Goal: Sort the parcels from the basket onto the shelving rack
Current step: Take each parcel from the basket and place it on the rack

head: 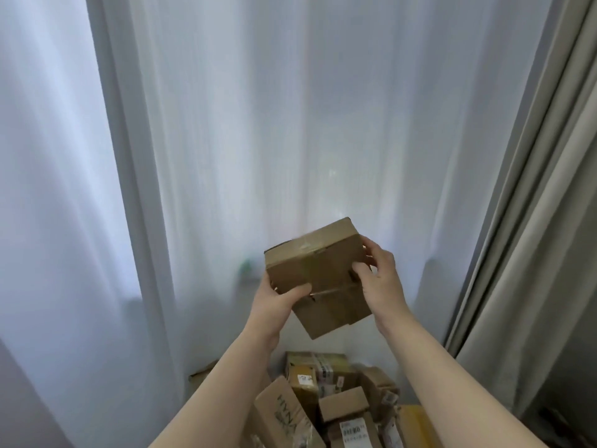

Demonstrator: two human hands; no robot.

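Head view: a person held a small brown cardboard box (310, 266) up at arm's length before a sheer white curtain (226, 124), with a grey-beige drape (533, 221) at the right.
Box: in the air between both hands, tilted, one corner pointing down. It was well above the heap of cardboard parcels (342, 405) at the bottom of the frame.
Left hand (274, 305): gripped the box's left edge, thumb laid across the near face and fingers hidden behind.
Right hand (379, 279): gripped the right edge, thumb on the near face and fingertips curled over the side.
Handling: it appeared light, since two bare hands carried it high with ease. It also appeared stiff, as the walls showed no buckling. The taped cardboard looked dry and easy to grip.
Hold: opposite edges — as taken here — seemed soundest, because a seam crossing the near face could give under a squeeze.
Shelving rack: not in view.
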